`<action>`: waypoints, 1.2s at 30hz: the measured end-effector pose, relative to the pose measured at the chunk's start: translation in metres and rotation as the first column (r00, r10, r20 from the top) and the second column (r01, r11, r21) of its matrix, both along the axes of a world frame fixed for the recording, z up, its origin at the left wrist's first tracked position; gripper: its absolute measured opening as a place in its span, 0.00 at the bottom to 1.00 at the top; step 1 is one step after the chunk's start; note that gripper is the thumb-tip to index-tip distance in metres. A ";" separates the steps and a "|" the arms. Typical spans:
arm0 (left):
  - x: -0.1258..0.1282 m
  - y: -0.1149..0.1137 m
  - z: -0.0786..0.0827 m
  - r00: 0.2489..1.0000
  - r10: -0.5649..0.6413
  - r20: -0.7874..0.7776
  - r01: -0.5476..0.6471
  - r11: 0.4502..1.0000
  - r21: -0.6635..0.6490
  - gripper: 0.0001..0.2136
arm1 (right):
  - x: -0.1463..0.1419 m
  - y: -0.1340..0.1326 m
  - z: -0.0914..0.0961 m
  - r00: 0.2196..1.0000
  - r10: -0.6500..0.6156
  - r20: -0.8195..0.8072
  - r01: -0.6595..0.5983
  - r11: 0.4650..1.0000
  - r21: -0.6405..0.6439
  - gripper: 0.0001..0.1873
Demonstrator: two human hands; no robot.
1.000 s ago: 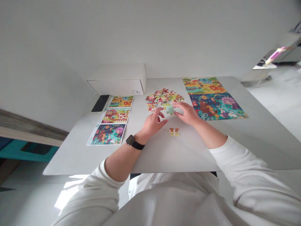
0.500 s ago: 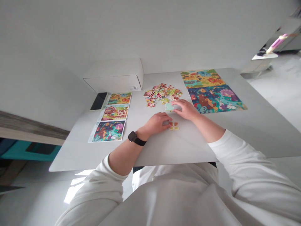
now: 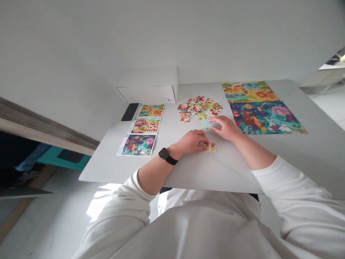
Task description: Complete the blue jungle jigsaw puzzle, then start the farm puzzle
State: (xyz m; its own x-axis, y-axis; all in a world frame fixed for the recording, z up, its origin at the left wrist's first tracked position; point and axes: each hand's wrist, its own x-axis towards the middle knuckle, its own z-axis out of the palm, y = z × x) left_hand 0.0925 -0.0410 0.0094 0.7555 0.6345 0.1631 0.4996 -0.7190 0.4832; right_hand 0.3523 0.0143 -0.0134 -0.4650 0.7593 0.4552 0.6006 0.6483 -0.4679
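Observation:
On the white table, my left hand (image 3: 194,141) wears a black watch on its wrist. Its curled fingers and thumb grip the left edge of a small joined block of brown and yellow puzzle pieces (image 3: 211,148). A little farther up, my right hand (image 3: 226,127) has its thumb and fingertips at the right edge of pale green puzzle pieces (image 3: 205,124). These lie flat, just below a heap of loose puzzle pieces (image 3: 198,106), some overlapping. The fingertips partly cover the pieces they touch.
A white box (image 3: 147,94) stands against the wall. Left of the heap lie a phone (image 3: 130,112) and a reference sheet (image 3: 120,145) with three pictures. Two colourful picture panels (image 3: 249,91) lie at the right. The table's front edge (image 3: 215,190) is near my body.
The view has turned slightly left, so the table's contents appear farther right. Both hands stay by the same puzzle pieces, with little visible movement against the table.

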 end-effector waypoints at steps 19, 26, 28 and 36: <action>-0.008 0.009 -0.003 0.948 0.316 0.040 -0.318 0.941 0.117 0.13 | -0.011 -0.001 0.004 0.953 0.065 0.296 -0.073 0.997 0.017 0.16; -0.024 0.022 -0.012 0.769 0.637 -0.042 -0.625 0.764 0.160 0.22 | -0.016 -0.001 -0.003 0.925 0.033 0.379 -0.038 0.999 0.005 0.22; -0.026 0.027 -0.014 0.754 0.654 -0.070 -0.641 0.754 0.143 0.23 | -0.015 -0.001 -0.003 0.930 0.030 0.366 -0.035 0.999 0.007 0.23; -0.028 0.038 -0.014 0.700 0.706 -0.104 -0.695 0.708 0.129 0.25 | -0.025 0.016 -0.003 0.942 -0.014 0.334 0.006 1.000 0.026 0.27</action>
